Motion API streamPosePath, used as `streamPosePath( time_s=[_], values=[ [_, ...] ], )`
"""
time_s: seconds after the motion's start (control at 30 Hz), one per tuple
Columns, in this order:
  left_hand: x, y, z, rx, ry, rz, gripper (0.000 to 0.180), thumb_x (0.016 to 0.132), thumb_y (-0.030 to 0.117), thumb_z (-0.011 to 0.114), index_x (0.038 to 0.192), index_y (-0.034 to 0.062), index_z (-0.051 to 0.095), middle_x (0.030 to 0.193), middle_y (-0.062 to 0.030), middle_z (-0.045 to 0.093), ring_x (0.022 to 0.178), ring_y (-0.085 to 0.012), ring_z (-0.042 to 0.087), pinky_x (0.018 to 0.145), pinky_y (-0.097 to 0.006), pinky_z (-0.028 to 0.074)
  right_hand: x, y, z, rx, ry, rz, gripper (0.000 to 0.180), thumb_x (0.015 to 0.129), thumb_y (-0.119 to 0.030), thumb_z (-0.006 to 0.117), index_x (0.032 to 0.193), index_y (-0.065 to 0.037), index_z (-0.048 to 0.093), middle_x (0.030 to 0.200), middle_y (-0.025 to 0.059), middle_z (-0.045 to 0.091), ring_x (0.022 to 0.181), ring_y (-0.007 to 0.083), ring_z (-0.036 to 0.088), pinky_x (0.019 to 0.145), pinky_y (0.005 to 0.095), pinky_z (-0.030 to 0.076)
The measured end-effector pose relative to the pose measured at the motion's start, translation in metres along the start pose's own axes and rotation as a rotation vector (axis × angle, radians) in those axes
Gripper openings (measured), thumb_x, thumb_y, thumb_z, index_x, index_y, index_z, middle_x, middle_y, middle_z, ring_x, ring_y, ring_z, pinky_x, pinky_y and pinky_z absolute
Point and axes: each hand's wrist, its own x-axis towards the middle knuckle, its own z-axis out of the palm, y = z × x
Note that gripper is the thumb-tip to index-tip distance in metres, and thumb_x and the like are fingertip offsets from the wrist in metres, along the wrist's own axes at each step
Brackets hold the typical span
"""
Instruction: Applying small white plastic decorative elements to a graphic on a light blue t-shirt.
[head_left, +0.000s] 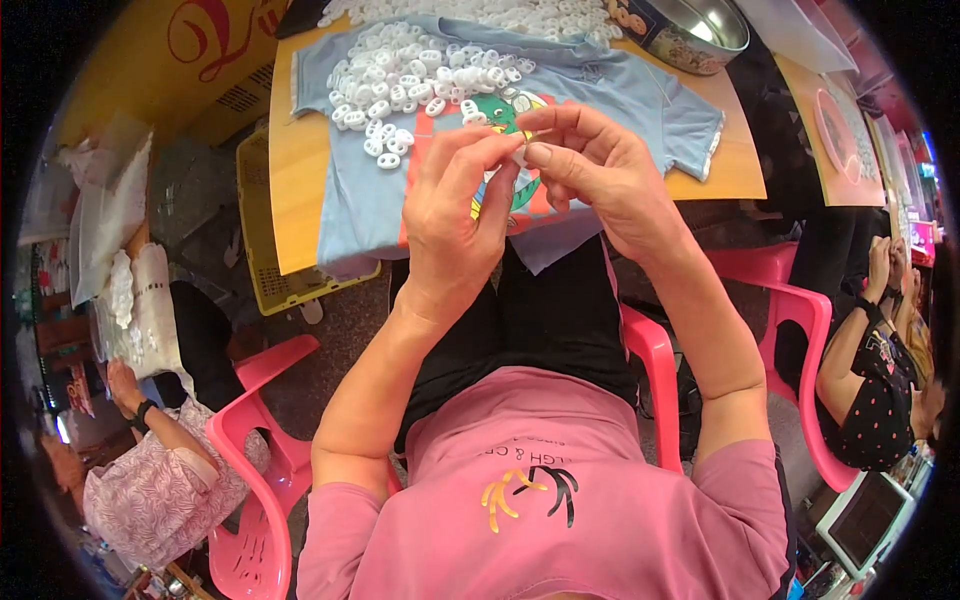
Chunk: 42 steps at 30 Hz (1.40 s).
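My left hand (455,205) and my right hand (605,175) meet over the printed front of a light blue T-shirt (365,200) spread on the table. Fingertips of both hands pinch a small white plastic piece (520,155), mostly covered by the fingers. It resembles the white oval pieces with two holes (395,85) heaped on the shirt beyond my left hand. A few loose ones lie at the near edge of that heap. Whether anything else is between my fingertips is too small to tell.
More white pieces (480,12) cover the table's far side, beside a round metal tin (690,35). A yellow crate (265,240) stands on the floor at left. Pink chairs (265,480) flank me. People work at tables to the left (160,460) and right (865,390).
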Motion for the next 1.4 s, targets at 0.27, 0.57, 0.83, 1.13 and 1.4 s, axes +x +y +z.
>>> streamPosePath(
  time_s=[0.27, 0.57, 0.83, 1.13, 1.4],
  values=[
    [-0.017, 0.012, 0.001, -0.463, 0.02, -0.485, 0.015, 0.091, 0.002, 0.061, 0.105, -0.0016, 0.064, 0.099, -0.0067, 0.064, 0.086, -0.0135, 0.063, 0.076, -0.026, 0.051, -0.012, 0.015, 0.014, -0.11, 0.106, -0.182, 0.019, 0.092, -0.009, 0.064, 0.108, 0.002, 0.063, 0.093, 0.0032, 0.064, 0.074, 0.0077, 0.058, 0.063, 0.0212, 0.047],
    [-0.029, 0.012, -0.005, -0.824, -0.044, -0.786, 0.017, 0.092, 0.008, 0.063, 0.106, -0.0013, 0.063, 0.096, -0.0067, 0.067, 0.084, -0.0116, 0.065, 0.077, -0.024, 0.052, -0.017, 0.026, 0.007, -0.662, 0.131, -0.565, 0.014, 0.085, 0.001, 0.067, 0.099, 0.001, 0.066, 0.091, 0.0105, 0.063, 0.075, 0.0147, 0.063, 0.064, 0.0244, 0.051],
    [-0.032, 0.011, 0.003, -0.899, 0.017, -0.774, 0.02, 0.092, 0.008, 0.063, 0.11, -0.0017, 0.061, 0.096, -0.0097, 0.067, 0.079, -0.0143, 0.065, 0.072, -0.026, 0.053, -0.021, 0.023, 0.003, -0.59, 0.103, -0.516, 0.014, 0.086, 0.003, 0.064, 0.1, 0.0, 0.066, 0.094, 0.0097, 0.062, 0.077, 0.0146, 0.063, 0.065, 0.0258, 0.051],
    [-0.02, 0.015, -0.003, -0.851, -0.044, -0.856, 0.019, 0.094, 0.008, 0.061, 0.109, -0.0026, 0.06, 0.095, -0.0108, 0.068, 0.079, -0.0152, 0.066, 0.072, -0.026, 0.054, -0.022, 0.025, -0.004, -0.589, 0.069, -0.473, 0.012, 0.087, 0.004, 0.063, 0.099, 0.002, 0.063, 0.097, 0.0088, 0.061, 0.082, 0.0139, 0.062, 0.067, 0.0248, 0.051],
    [-0.012, 0.031, 0.007, -0.827, 0.031, -0.803, 0.017, 0.092, 0.005, 0.062, 0.107, -0.0037, 0.06, 0.094, -0.0091, 0.067, 0.084, -0.0129, 0.065, 0.078, -0.025, 0.053, -0.026, 0.019, -0.003, -0.235, 0.068, -0.224, 0.019, 0.09, 0.002, 0.06, 0.109, 0.003, 0.06, 0.102, 0.0056, 0.058, 0.084, 0.0099, 0.061, 0.07, 0.023, 0.05]
  ],
)
